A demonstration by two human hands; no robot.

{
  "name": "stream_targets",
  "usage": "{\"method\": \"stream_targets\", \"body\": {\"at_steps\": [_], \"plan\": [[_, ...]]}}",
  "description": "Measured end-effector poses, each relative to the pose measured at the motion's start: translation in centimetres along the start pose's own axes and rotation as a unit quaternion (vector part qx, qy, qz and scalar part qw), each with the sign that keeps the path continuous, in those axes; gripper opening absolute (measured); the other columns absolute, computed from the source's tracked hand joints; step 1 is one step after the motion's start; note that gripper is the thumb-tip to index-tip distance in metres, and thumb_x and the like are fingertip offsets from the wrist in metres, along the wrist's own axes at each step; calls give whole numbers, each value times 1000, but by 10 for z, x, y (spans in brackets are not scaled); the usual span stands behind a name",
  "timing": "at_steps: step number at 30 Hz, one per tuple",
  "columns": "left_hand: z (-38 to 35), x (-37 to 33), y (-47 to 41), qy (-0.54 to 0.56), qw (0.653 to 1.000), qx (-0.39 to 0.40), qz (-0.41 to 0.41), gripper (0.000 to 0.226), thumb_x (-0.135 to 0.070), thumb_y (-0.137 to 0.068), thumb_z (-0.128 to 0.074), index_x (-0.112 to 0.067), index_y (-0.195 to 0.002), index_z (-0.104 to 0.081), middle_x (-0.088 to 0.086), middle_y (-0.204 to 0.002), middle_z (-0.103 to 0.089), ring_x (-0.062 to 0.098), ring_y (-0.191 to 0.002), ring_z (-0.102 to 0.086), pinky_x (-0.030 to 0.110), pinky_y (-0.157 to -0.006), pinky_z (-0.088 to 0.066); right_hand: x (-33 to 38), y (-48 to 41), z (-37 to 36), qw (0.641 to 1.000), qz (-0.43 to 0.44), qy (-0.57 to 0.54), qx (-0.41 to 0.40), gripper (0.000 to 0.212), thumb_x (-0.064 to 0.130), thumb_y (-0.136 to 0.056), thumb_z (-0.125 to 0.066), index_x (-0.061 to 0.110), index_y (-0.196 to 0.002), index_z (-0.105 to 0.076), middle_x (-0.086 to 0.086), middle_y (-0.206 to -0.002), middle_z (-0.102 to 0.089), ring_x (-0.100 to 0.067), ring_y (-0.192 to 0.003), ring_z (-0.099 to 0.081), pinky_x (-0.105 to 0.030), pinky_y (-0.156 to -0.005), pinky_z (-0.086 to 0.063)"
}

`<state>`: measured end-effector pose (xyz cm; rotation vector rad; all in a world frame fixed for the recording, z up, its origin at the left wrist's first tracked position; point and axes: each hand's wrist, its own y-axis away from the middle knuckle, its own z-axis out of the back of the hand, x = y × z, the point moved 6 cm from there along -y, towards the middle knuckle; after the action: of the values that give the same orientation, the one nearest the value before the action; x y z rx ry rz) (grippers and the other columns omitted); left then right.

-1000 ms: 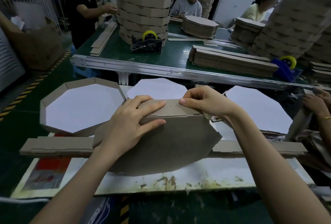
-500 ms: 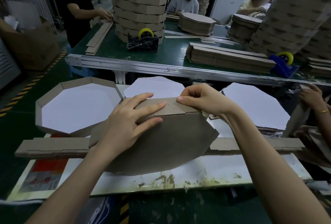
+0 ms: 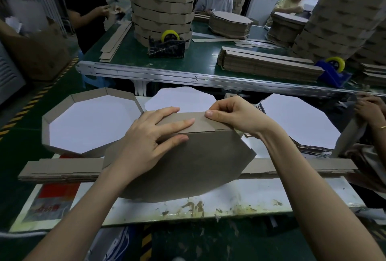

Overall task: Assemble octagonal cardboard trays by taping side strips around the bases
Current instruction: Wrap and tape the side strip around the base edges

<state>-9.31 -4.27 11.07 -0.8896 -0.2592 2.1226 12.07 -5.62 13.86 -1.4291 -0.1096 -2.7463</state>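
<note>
Almost nothing has moved: the left grip still presses flat-fingered on the strip, and the right grip pinches its top edge. The tray stands tilted on the table, underside toward the wearer. If either pressure eases, the overlap could spring apart and tape crooked.

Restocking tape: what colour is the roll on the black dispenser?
The tape roll is yellow, best seen in the head view.

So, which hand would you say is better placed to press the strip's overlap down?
Probably the right hand: it pinches the side strip at the overlap, while the left hand lies flat, bracing the tray.
</note>
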Motion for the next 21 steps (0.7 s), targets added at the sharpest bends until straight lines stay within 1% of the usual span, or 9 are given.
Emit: {"method": "stream_targets", "body": {"at_steps": [2,6,10,11,13,15,17,19,21], "plan": [[1,-2,0,-2,1000,4,0,37,-60,-92,-36,-59,-129,-42,-14,-144,-45,12,-125,-41,42,-96,-44,-2,1,-1,1000,-7,0,11,34,42,-88,-63,10,-94,-74,-4,-83,-74,-8,-72,-65,-17,-63,-50],[3,-12,-4,-38,999,4,-7,39,-56,-92,-36,-53,-128,-51,-9,-139,-52,18,-129,-42,44,-99,-41,-7,-1,-2,1000,-14,-7,3,31,35,-94,-62,5,-97,-73,-14,-91,-73,-12,-74,-64,-22,-65,-50],[1,-24,-16,-47,998,33,-21,41,-62,-89,-35,-53,-125,-52,-9,-132,-58,17,-124,-46,43,-99,-42,-7,-1,-1,999,-17,11,30,34,41,-94,-61,9,-92,-74,0,-79,-72,-7,-69,-64,-16,-61,-50],[1,-25,-18,-40,998,34,-19,40,-61,-89,-37,-53,-124,-52,-9,-131,-59,17,-123,-47,43,-98,-42,-11,-2,3,1000,-20,2,17,35,41,-95,-61,9,-91,-74,3,-75,-70,-3,-66,-62,-14,-59,-48],[0,-22,-20,-29,999,31,-13,36,-59,-89,-41,-53,-123,-52,-9,-131,-59,17,-121,-48,43,-97,-43,-27,-6,20,995,-42,-47,-71,32,39,-97,-59,12,-91,-74,10,-74,-69,1,-66,-61,-13,-59,-48],[0,-19,-21,-16,999,25,-12,36,-59,-89,-42,-53,-122,-53,-9,-130,-60,17,-118,-49,43,-94,-45,-59,-13,42,970,-102,-99,-198,26,34,-99,-58,12,-98,-73,2,-86,-69,-9,-80,-63,-18,-60,-53],[0,-16,-22,-8,1000,23,-15,38,-60,-87,-39,-52,-122,-54,-10,-130,-60,17,-116,-49,42,-93,-45,-98,-19,58,940,-192,-107,-261,22,23,-99,-54,6,-104,-68,-8,-93,-64,-19,-85,-60,-25,-60,-55],[-2,-14,-25,-4,1000,26,-16,39,-61,-87,-38,-54,-122,-53,-13,-129,-58,15,-117,-48,37,-93,-43,-137,-24,66,925,-279,-81,-244,18,15,-97,-50,4,-106,-62,-9,-87,-57,-21,-76,-56,-31,-57,-51],[-4,-10,-29,3,999,33,-12,37,-63,-86,-37,-58,-120,-51,-19,-128,-53,11,-120,-45,33,-94,-39,-176,-29,70,908,-355,-65,-211,22,13,-98,-51,-2,-112,-59,-13,-90,-58,-26,-76,-60,-38,-60,-55]]}}
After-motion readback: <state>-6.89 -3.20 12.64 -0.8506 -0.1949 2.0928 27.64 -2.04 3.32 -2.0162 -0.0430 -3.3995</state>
